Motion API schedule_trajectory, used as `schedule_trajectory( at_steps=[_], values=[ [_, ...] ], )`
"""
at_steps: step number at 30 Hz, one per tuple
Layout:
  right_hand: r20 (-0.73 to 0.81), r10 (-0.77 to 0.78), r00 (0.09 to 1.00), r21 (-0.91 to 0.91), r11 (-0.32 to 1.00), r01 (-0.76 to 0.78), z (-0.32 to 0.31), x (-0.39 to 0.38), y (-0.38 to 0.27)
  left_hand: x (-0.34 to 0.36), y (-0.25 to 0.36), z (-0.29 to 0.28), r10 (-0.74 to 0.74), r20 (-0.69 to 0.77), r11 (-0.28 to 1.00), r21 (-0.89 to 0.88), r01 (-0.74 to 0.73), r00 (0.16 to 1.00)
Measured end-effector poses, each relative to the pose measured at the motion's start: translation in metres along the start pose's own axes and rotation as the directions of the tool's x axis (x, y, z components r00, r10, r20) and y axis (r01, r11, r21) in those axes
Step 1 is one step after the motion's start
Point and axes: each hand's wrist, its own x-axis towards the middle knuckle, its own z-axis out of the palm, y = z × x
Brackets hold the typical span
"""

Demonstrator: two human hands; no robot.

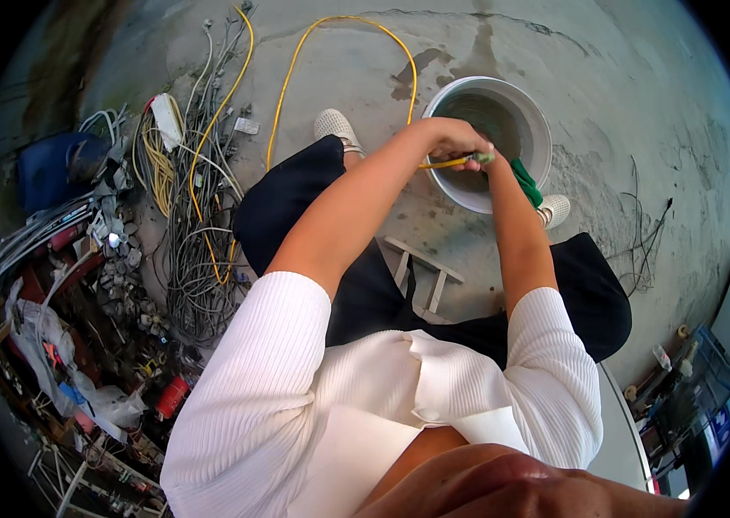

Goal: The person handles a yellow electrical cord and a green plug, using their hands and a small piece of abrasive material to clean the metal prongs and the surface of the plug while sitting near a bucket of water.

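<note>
Over the near side of a white bucket (544, 129) with murky water (487, 116) in it, my two arms come together. My left hand (458, 140) is closed around a yellow cable or thin hose (444, 163). A small pale-green piece (484, 158) shows at its end, beside my fingertips. My right hand (494, 155) meets the left one there; its fingers are mostly hidden behind the left hand and wrist. On the bucket's near right rim hangs a green cloth or glove (527, 181), next to my right forearm.
The yellow line loops over the concrete floor (348, 65) to the left. A heap of tangled grey cables (197, 233) and scrap (119, 285) lies at the left. A small stool-like frame (425, 268) stands between my legs. Crates (710, 380) are at the lower right.
</note>
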Motion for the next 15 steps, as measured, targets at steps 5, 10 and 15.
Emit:
schedule_trajectory(
  at_steps=[5, 10, 15],
  values=[
    [-0.733, -0.131, 0.668, -0.342, 0.919, -0.195, 0.0, 0.01, -0.01, 0.044, 0.021, -0.033, 0.53, -0.268, 0.386, -0.769, -0.51, 0.805],
    [-0.121, -0.043, 0.992, -0.139, 0.99, 0.026, 0.009, -0.013, -0.034, 0.062, 0.029, -0.054, 0.57, -0.371, 0.1, -0.854, -0.51, 0.733],
    [-0.814, -0.009, 0.581, -0.028, 0.999, -0.024, -0.021, 0.009, -0.017, 0.072, 0.04, -0.055, 0.552, -0.393, 0.058, -0.862, -0.503, 0.736]
  ],
)
